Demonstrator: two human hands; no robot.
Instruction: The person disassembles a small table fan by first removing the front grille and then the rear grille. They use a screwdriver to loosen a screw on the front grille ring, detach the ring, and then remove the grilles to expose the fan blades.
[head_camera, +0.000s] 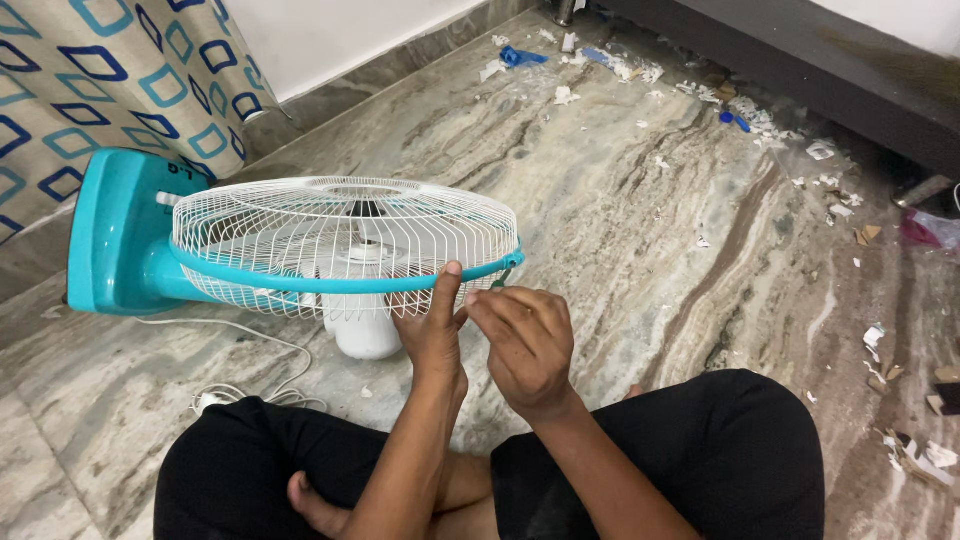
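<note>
A table fan lies on the floor with its white wire guard (340, 225) facing up, a teal ring (300, 283) around the guard's edge. My left hand (432, 325) grips the near edge from below, thumb pressed on the ring. My right hand (525, 340) is just beside it, with its fingertips pinched at the ring near a small teal clip (503, 280). The fan's teal base (115, 235) stands on edge at the left. Its white motor housing (365, 335) rests on the floor under the guard.
I sit cross-legged in black trousers (740, 450) on a veined marble floor (620, 230). A white power cord (250, 395) lies by my left knee. Paper scraps and debris (760, 120) litter the far and right floor. A patterned curtain (120, 70) hangs at back left, and dark furniture (820, 70) at back right.
</note>
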